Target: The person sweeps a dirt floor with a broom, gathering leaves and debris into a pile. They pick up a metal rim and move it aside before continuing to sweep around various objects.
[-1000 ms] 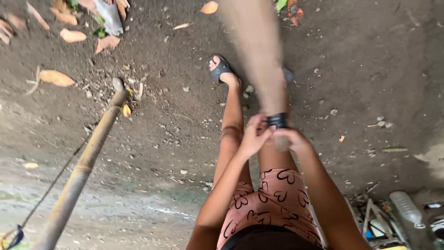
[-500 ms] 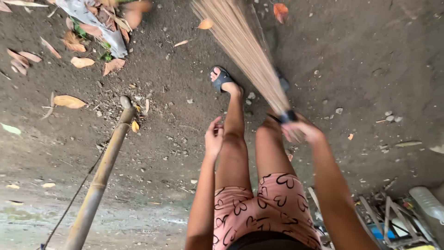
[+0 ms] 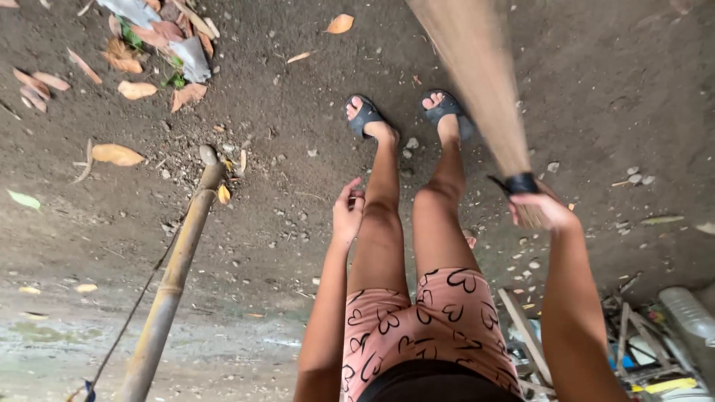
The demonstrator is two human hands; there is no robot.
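My right hand [image 3: 541, 211] grips the bound end of a stick broom [image 3: 477, 74], just below its black band [image 3: 519, 183]. The broom's long tan bristles fan up and away over the dirt ground, blurred with motion, to the right of my feet in black sandals [image 3: 366, 115]. My left hand [image 3: 348, 212] hangs free beside my left knee, fingers loosely curled and holding nothing. I wear pink shorts with black heart outlines.
A bamboo pole [image 3: 173, 279] stands planted in the dirt at left with a thin cord along it. Dry leaves [image 3: 116, 155] and litter lie at upper left. Scrap sticks and a plastic bottle [image 3: 689, 313] pile at lower right. Small pebbles dot the ground.
My left hand let go of the broom handle and dropped beside my knee. My right hand swung the broom from the middle over to the right.
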